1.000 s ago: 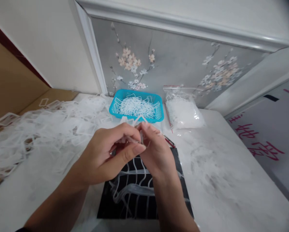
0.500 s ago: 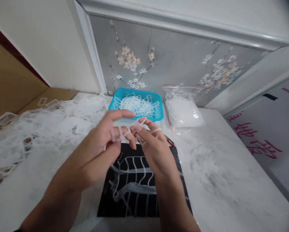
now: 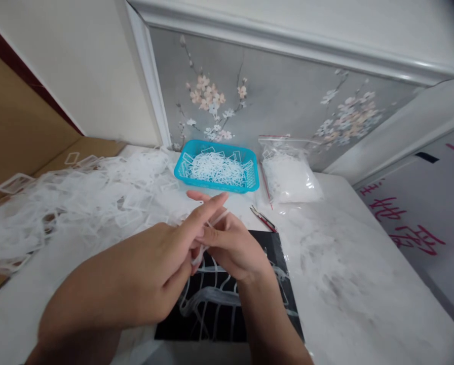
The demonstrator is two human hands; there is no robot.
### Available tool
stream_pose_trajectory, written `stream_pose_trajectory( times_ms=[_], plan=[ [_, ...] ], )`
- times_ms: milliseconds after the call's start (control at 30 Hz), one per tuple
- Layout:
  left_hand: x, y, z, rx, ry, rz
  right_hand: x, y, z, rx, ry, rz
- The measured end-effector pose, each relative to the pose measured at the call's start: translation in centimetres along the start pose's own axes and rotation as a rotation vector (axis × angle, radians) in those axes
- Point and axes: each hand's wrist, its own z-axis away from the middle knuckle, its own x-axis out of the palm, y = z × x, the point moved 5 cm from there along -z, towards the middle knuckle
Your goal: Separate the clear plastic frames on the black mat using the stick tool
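My left hand (image 3: 154, 268) meets my right hand (image 3: 232, 246) above a black sheet (image 3: 227, 324). Thin, white, translucent rectangular frames (image 3: 199, 255) show between the hands, looped about the fingers. The right thumb and fingers pinch one of them. My left index finger stretches across the right hand, while the other left fingers curl around the frames, partly hidden behind the hand. Pale strips and lines run over the black sheet below; whether they are drawn or loose I cannot tell.
A blue basket (image 3: 216, 186) at the back holds white scraps and frames. Beside it stands a clear zip bag (image 3: 291, 177) with white contents. Small red-handled scissors or tweezers (image 3: 264, 219) lie by the sheet. White frames (image 3: 78, 208) are heaped at left, near cardboard (image 3: 33, 116).
My left hand has turned over, its back now upward, and moved in against the right hand. The frames on its fingers are now mostly hidden. The red-handled tool has come into view.
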Motion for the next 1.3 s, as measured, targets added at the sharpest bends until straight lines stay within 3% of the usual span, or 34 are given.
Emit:
stream_pose_trajectory(
  times_ms=[133, 233, 300, 367, 467, 533, 600, 667, 800, 900, 1100, 1300],
  plan=[
    [0.7, 0.3, -0.5, -0.012, -0.123, -0.274, -0.3, 0.4, -0.5, -0.051, 0.093, -0.128],
    [0.9, 0.5, -0.8, -0.027, -0.174, -0.302, -0.5, 0.4, -0.6, -0.105, 0.122, -0.262],
    [0.5, 0.8, -0.9, -0.011, -0.146, -0.304, -0.9, 0.0, -0.5, -0.145, 0.156, -0.355],
    [-0.3, 1.3, -1.0, 0.044, -0.011, -0.302, -1.3, -0.5, -0.3, -0.188, 0.206, -0.444],
    [-1.9, 1.5, -1.0, 0.08, 0.308, -0.252, -1.9, -1.5, 0.1, -0.256, 0.277, -0.54],
    [-2.6, 1.1, -1.0, 0.055, 0.492, -0.172, -2.1, -2.0, 0.4, -0.283, 0.315, -0.547],
    [-2.9, 0.4, -1.3, 0.009, 0.585, -0.1, -2.2, -2.4, 0.6, -0.293, 0.333, -0.508],
    [-2.6, -0.4, -2.0, -0.033, 0.546, -0.084, -2.1, -2.5, 0.7, -0.284, 0.309, -0.45],
    [-0.8, -1.2, -3.4, -0.03, 0.288, -0.089, -1.6, -2.6, 0.7, -0.251, 0.218, -0.382],
    [0.1, -1.3, -3.5, -0.016, 0.201, 0.041, -1.5, -2.6, 0.6, -0.227, 0.174, -0.364],
    [-0.6, -2.1, -3.2, 0.024, 0.3, 0.391, -1.5, -2.6, 0.5, -0.201, 0.084, -0.444],
    [-1.4, -2.2, -3.0, 0.053, 0.347, 0.444, -1.4, -2.2, 0.3, -0.163, 0.043, -0.469]
  ],
)
